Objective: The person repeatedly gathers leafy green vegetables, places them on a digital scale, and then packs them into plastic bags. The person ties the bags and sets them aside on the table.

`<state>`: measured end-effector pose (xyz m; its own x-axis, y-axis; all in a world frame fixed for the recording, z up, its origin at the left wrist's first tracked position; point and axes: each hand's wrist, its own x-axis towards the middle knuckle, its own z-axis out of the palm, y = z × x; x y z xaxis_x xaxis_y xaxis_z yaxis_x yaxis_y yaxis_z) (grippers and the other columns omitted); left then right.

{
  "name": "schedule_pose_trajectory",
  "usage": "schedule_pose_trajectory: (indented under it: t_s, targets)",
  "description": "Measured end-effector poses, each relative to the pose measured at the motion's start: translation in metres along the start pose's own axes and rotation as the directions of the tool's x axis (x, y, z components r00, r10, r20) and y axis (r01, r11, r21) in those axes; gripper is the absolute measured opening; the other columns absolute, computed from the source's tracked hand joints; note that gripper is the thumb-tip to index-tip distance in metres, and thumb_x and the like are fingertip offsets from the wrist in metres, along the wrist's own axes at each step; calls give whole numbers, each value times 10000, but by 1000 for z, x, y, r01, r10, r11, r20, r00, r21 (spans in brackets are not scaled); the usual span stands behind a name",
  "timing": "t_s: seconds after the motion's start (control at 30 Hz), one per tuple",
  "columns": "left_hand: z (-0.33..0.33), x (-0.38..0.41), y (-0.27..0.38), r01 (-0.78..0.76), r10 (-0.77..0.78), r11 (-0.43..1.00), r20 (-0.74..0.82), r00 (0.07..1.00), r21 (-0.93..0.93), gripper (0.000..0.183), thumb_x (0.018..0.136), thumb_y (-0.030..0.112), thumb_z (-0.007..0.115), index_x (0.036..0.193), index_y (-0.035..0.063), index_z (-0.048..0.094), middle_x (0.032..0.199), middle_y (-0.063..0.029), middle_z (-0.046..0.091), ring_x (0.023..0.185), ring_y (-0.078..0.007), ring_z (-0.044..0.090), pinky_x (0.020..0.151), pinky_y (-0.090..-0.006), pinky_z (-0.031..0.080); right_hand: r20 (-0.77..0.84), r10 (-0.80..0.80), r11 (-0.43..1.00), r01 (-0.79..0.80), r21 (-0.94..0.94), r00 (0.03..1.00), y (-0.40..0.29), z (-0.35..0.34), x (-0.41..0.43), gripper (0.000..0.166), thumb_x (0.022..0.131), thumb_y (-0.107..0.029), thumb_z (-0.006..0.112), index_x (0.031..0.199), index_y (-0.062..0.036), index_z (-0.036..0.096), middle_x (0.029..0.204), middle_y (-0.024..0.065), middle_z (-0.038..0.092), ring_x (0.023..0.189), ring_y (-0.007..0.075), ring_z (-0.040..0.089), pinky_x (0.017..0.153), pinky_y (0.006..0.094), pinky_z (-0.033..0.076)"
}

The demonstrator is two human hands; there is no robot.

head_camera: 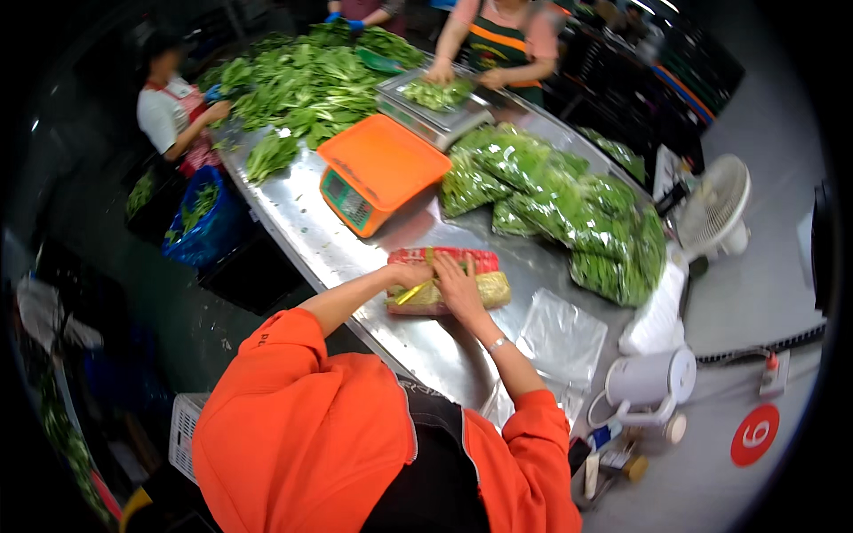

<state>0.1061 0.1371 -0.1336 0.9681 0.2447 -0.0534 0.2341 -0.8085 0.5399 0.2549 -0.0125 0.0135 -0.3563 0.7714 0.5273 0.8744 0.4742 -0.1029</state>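
A soft-looking package (493, 283) with red and gold wrapping lies on the steel table before me. It bears writing. My left hand (413, 274) touches its left part with curled fingers, and its fingertips are partly hidden near my right hand. A bright yellow strip (414, 293) runs across the package just under my left hand. My right hand (460, 285) lies on the middle of the package, palm down with fingers stretched out. An orange digital scale (384, 163) stands just beyond the package, and clear plastic bags (563, 336) lie to its right.
Bagged leafy greens (553, 193) are piled right, loose greens (313, 80) at the back. Co-workers stand around the far side; one person's hand touches greens on a steel scale (433, 110). A fan (716, 206), an electric kettle (650, 386) and a blue-lined bin (203, 220) flank the table (300, 226).
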Motion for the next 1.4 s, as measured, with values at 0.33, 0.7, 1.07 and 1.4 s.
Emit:
schedule_pose_trajectory:
  t_s: [0.33, 0.7, 1.07, 1.4]
  targets:
    - [-89, 6, 25, 261, -339, 930, -329, 881, -259, 558, 763, 228, 660, 1238, 24, 450, 1202, -162, 538, 983, -301, 565, 719, -366, 484, 136, 233, 964, -247, 100, 963, 1, 21, -34, 332, 895, -214, 484, 1150, -7, 529, 1171, 132, 566, 1125, 255, 497, 1046, 444, 270]
    - [-122, 8, 77, 360, -350, 909, 83, 933, -213, 419, 867, 379, 544, 887, -29, 638, 975, -220, 618, 897, -303, 612, 767, -392, 450, -8, 354, 935, -354, 30, 935, -12, 16, -39, 349, 853, -205, 550, 1135, -4, 513, 1066, 136, 577, 1025, 275, 526, 947, 409, 375]
    - [-87, -49, 125, 191, -208, 955, 55, 977, 226, 709, 837, 463, 556, 1369, 76, 292, 1337, -132, 377, 1174, -356, 402, 887, -571, 371, -62, 456, 889, -450, 85, 888, -39, 8, -38, 380, 750, -149, 653, 1081, -4, 538, 1094, 147, 532, 1046, 302, 490, 919, 406, 384]
    - [-80, -61, 106, 114, -126, 991, -194, 973, -72, 624, 746, 341, 685, 1234, 22, 463, 1248, -176, 471, 1194, -316, 413, 917, -454, 386, 489, 259, 950, -312, 29, 833, -12, 6, -7, 1007, 633, -577, 699, 1362, -19, 284, 1154, 201, 517, 1079, 358, 496, 944, 512, 366]
